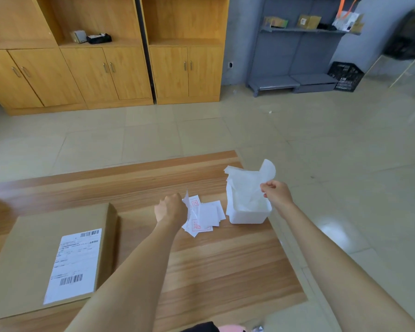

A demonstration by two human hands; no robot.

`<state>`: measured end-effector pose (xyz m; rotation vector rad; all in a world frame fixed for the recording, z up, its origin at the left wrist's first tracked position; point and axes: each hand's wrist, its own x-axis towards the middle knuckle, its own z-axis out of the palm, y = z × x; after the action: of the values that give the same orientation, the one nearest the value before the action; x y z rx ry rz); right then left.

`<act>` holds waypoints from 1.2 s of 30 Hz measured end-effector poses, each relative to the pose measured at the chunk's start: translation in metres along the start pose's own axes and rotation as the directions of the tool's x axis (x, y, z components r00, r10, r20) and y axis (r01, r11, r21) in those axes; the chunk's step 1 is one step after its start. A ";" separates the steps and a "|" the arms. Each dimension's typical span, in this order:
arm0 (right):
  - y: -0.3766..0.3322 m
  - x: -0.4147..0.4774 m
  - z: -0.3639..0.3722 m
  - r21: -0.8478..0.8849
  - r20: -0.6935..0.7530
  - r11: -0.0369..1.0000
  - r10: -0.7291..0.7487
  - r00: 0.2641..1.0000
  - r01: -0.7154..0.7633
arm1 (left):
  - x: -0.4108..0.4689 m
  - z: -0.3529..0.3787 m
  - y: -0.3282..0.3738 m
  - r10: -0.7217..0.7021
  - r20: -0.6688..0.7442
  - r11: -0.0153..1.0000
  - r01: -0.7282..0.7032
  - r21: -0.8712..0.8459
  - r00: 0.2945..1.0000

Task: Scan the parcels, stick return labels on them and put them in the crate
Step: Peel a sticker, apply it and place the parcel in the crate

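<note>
Wooden table (201, 271): parcel (34, 248), label pile (209, 214), white tub (247, 215); right hand (277, 195) pinches paper (249, 183).

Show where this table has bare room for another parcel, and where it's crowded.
Free: the far strip of the table behind the parcel and return labels; the near wood between parcel and right table edge, under the forearms. Crowded: the far right corner, where the left hand pinches a label beside the white tub and the right hand pinches backing paper over it.

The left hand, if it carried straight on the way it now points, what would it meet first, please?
Probably the loose return labels lying just beyond the knuckles of the left hand; it may already touch one, as depth is unclear.
</note>
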<state>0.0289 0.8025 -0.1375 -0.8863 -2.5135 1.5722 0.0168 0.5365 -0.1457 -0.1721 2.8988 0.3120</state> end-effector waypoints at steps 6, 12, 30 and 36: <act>0.015 0.008 0.002 -0.188 0.007 0.982 -0.011 1.000 0.012 | 0.005 0.008 0.016 0.022 0.026 0.999 -0.023 0.032 0.999; 0.031 0.016 0.020 -0.412 0.065 0.911 0.010 0.998 0.017 | 0.009 0.008 0.014 0.015 0.033 0.999 -0.016 0.035 0.999; 0.018 0.017 0.033 -0.278 0.006 0.959 -0.058 0.998 0.057 | 0.008 0.004 0.006 -0.009 0.042 0.999 0.007 0.051 0.999; 0.008 0.005 0.032 -0.197 -0.044 0.973 -0.135 0.990 0.124 | -0.001 0.001 0.007 0.009 0.038 0.999 -0.011 0.048 0.999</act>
<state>0.0179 0.7813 -0.1608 -0.7549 -2.6568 1.2640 0.0167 0.5431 -0.1448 -0.1427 2.8675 0.2445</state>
